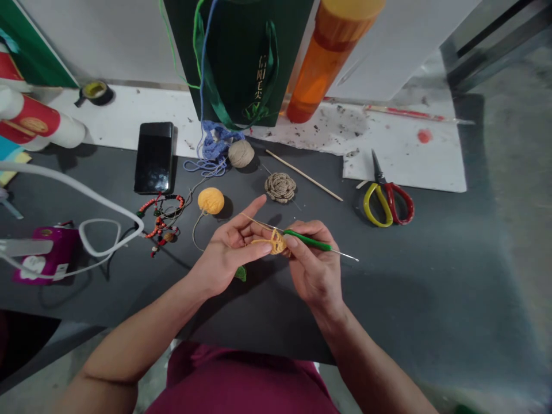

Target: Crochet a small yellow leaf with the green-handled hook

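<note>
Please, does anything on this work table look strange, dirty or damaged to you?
Yes, the white paper behind the dark tabletop looks odd. It has dark smudges and specks across its middle and a red blot near its right side, like old stains or spilled paint. Its lower edge also looks ragged near the middle.

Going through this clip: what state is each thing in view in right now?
Left hand, pinching a small yellow crocheted piece above the table
Right hand, gripping a green-handled crochet hook
Yellow yarn ball, resting on the table
Scissors, blades shut, lying on the table
Smartphone, screen dark
</note>
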### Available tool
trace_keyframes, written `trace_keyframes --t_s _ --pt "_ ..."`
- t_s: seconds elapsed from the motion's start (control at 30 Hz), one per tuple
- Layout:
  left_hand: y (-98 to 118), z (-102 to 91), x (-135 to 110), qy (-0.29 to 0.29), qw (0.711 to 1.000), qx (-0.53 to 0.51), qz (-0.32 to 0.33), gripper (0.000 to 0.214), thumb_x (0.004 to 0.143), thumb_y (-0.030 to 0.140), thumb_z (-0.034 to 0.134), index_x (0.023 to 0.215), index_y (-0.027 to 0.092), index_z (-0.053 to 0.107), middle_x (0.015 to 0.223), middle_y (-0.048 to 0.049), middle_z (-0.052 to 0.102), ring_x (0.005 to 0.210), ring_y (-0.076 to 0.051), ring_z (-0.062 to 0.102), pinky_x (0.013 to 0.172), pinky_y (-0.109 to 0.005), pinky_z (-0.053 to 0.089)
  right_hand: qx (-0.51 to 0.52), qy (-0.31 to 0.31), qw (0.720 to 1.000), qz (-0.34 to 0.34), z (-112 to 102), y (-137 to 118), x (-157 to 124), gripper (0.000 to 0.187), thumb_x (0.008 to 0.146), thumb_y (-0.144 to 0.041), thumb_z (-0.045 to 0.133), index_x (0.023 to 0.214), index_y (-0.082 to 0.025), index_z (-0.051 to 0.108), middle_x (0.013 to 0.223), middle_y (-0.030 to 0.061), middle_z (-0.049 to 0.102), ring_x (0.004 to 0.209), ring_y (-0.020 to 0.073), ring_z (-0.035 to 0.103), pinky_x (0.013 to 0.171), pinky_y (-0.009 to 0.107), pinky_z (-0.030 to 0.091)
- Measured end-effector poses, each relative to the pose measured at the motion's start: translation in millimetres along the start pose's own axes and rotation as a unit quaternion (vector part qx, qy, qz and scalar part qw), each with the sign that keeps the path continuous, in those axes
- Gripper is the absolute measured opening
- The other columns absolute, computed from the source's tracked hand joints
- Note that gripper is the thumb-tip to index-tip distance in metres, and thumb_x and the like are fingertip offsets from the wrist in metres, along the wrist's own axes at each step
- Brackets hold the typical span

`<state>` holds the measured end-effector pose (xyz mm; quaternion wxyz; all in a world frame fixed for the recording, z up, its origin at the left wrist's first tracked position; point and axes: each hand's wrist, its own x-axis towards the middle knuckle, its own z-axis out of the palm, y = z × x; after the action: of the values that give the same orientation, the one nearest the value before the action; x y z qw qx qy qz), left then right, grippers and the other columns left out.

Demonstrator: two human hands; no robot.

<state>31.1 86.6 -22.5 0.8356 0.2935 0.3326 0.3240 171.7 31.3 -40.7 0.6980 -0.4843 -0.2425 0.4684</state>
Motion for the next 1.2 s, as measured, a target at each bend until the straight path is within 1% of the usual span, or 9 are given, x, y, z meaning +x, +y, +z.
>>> trace_keyframes --t_s 0.13,0.33,0.53,0.8,0.9,1.0,1.1,1.2 --pt "-0.3 -0.7 -0.1 0.009 1.000 0.017 0.008 0.072 0.073 0.016 0.090 0.141 0.026 0.067 0.082 0.0034 0.071 0.077 -0.010 0.064 0.077 -0.026 0.050 -0.016 0.006 1.000 0.000 -1.0 -0.4 0.6 0.024 0.072 -0.037 0.091 0.077 -0.027 0.070 0.066 -0.0076 0.066 0.054 0.0084 0.061 0.054 0.022 0.053" --pt "-0.7 0.2 -1.1 0.011 1.000 0.025 0.007 0.074 0.073 0.017 0.089 0.143 0.027 0.065 0.083 0.0031 0.070 0.078 -0.012 0.063 0.077 -0.028 0.048 -0.039 -0.019 0.999 -0.017 -4.8 0.0 0.6 0.020 0.077 -0.034 0.087 0.081 -0.028 0.068 0.069 -0.0078 0.065 0.056 0.0083 0.060 0.056 0.023 0.054" --pt "1.3 0.9 -1.9 0.017 1.000 0.020 -0.006 0.077 0.071 0.018 0.091 0.143 0.025 0.065 0.080 0.0038 0.070 0.076 -0.011 0.062 0.076 -0.027 0.048 -0.012 -0.009 1.000 -0.013 -1.9 -1.6 0.3 0.019 0.074 -0.031 0.089 0.078 -0.027 0.071 0.068 -0.0075 0.066 0.056 0.0079 0.059 0.055 0.022 0.053" --pt "0.5 1.1 -1.6 0.003 1.000 0.000 -0.013 0.073 0.072 0.019 0.091 0.140 0.024 0.066 0.080 0.0039 0.070 0.077 -0.011 0.065 0.078 -0.026 0.050 -0.017 -0.016 1.000 -0.013 -2.5 -1.9 -1.3 0.017 0.077 -0.029 0.087 0.080 -0.027 0.070 0.069 -0.0071 0.067 0.057 0.0087 0.060 0.055 0.023 0.053" --pt "0.6 1.5 -1.7 -0.005 1.000 -0.009 -0.017 0.070 0.073 0.020 0.091 0.139 0.025 0.067 0.080 0.0042 0.070 0.077 -0.010 0.065 0.078 -0.026 0.050 -0.016 -0.008 1.000 -0.012 -2.7 -2.0 -1.1 0.018 0.075 -0.029 0.089 0.079 -0.027 0.071 0.068 -0.0072 0.067 0.056 0.0084 0.060 0.055 0.023 0.053" --pt "1.7 2.8 -2.1 -0.003 1.000 -0.005 -0.006 0.067 0.073 0.020 0.091 0.136 0.025 0.069 0.082 0.0039 0.070 0.078 -0.010 0.064 0.079 -0.025 0.051 -0.021 -0.005 1.000 -0.011 -2.9 -2.5 -1.4 0.019 0.074 -0.030 0.090 0.078 -0.026 0.072 0.068 -0.0066 0.068 0.056 0.0087 0.061 0.054 0.022 0.054" --pt "2.0 4.0 -2.3 0.018 1.000 -0.005 0.011 0.067 0.073 0.021 0.092 0.135 0.026 0.070 0.088 0.0030 0.072 0.078 -0.009 0.064 0.078 -0.025 0.052 -0.018 -0.028 0.999 -0.019 -3.9 -2.7 -3.1 0.015 0.076 -0.028 0.089 0.080 -0.027 0.075 0.071 -0.0058 0.071 0.058 0.0087 0.064 0.056 0.022 0.056" --pt "0.8 4.2 -2.2 0.028 0.999 -0.008 0.031 0.068 0.072 0.020 0.092 0.136 0.028 0.070 0.084 0.0041 0.072 0.073 -0.008 0.063 0.074 -0.024 0.053 -0.030 -0.045 0.998 -0.023 -5.9 -2.2 -5.5 0.012 0.078 -0.024 0.087 0.083 -0.028 0.076 0.073 -0.0051 0.072 0.060 0.0090 0.065 0.059 0.023 0.058"
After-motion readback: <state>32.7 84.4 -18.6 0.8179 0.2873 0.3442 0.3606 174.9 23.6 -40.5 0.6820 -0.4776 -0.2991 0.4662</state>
